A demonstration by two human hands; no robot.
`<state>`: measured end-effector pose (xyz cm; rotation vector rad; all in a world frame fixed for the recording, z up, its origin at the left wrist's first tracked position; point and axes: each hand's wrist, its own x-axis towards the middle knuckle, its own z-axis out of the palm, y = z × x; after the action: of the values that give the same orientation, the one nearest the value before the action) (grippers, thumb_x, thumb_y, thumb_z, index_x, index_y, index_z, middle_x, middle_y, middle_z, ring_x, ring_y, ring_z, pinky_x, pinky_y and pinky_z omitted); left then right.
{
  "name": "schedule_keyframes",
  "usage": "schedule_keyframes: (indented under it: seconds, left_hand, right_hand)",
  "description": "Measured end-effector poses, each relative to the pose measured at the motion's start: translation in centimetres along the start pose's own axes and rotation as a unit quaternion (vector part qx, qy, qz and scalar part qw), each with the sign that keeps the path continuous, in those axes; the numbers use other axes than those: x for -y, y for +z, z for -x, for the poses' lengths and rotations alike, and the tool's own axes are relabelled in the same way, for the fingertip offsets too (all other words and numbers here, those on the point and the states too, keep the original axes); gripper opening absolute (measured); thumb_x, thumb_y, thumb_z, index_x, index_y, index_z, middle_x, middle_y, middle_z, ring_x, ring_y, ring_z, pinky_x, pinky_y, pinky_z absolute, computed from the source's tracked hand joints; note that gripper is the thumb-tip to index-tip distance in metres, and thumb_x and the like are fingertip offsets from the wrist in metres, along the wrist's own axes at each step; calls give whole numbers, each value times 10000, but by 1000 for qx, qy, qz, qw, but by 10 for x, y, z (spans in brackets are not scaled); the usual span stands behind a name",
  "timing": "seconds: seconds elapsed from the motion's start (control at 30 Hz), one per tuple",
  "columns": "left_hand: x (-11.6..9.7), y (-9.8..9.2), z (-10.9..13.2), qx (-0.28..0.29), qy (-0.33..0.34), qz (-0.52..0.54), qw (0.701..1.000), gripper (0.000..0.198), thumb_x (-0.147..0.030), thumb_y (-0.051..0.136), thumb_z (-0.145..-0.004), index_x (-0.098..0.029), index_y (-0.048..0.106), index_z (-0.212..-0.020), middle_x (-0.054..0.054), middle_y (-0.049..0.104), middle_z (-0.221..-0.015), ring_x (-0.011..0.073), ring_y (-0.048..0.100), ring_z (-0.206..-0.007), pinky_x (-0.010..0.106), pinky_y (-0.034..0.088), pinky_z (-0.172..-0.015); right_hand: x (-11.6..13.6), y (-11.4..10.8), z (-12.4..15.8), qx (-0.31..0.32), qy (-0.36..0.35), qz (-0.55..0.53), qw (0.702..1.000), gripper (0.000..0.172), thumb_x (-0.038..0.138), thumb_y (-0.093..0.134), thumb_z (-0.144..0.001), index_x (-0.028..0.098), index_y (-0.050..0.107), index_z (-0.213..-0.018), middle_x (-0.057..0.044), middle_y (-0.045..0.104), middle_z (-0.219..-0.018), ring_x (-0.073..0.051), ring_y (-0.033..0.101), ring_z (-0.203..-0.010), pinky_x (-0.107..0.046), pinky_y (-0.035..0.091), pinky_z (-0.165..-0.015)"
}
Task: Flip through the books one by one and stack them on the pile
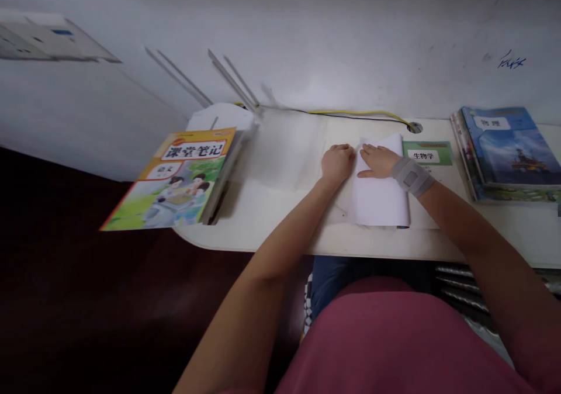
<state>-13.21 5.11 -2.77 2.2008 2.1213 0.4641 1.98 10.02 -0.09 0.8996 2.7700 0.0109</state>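
Observation:
A biology textbook [432,186] with a green band lies on the white desk. Its white leaf [380,201] stands open on the left side of the book. My right hand [377,161] presses on this leaf, fingers stretched out and thumb apart. Beside it, my left hand [338,163] is closed with curled fingers at the clear plastic sheet [287,154], near the leaf's left edge. Its fingertips are partly hidden. The see-through sheet spreads leftward across the desk, and its exact edges are hard to make out.
At the left end, a stack of books [175,178] overhangs the desk's edge. A white router [221,116] with several antennas stands behind it. Another book stack [512,148] is at right. A yellow cable [359,112] runs along the wall into a desk hole [414,127].

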Motion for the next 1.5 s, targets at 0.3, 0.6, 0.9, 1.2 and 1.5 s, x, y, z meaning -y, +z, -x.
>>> schedule_keyframes:
  seconds: [0.3,0.6,0.9,1.2,1.5]
  left_hand:
    - [-4,-6,1,-26,-25,20,999,329,-226,364,-961,-194,685,-1028,85,652,-1228,261,523,-1187,398,448,-946]
    - [0,3,1,-62,-23,60,996,329,-228,374,-954,-192,694,-1025,60,623,-1299,285,481,-1256,458,419,-1008]
    - [-1,6,4,-82,4,81,993,384,-263,353,-956,-113,586,-1223,149,573,-1342,272,482,-1277,470,379,-1067]
    - [12,-1,105,26,24,80,996,588,-416,283,-988,-11,346,-1410,262,356,-1488,332,279,-1419,515,285,-1127]
    - [9,-9,113,55,47,28,997,721,-569,300,-958,-46,321,-1453,226,316,-1522,358,230,-1432,519,249,-1136]
  right_hand:
    - [3,2,4,1,-5,10,1000,770,579,392,-907,-31,398,-1377,-305,379,-1455,-370,380,-1350,-522,387,-1026]
    - [5,1,3,9,-11,14,1000,767,601,426,-892,21,401,-1393,-271,365,-1481,-343,355,-1376,-500,355,-1068]
    - [-2,11,-4,-19,-25,-17,999,780,636,443,-864,59,422,-1387,-249,369,-1487,-354,365,-1369,-534,358,-1063]
    - [10,23,1,-83,-24,-26,996,753,615,425,-882,40,436,-1368,-259,407,-1459,-361,403,-1341,-514,377,-1045]
    - [35,21,14,-65,-7,-48,997,798,596,367,-910,-13,352,-1425,-257,302,-1515,-354,287,-1411,-524,296,-1115]
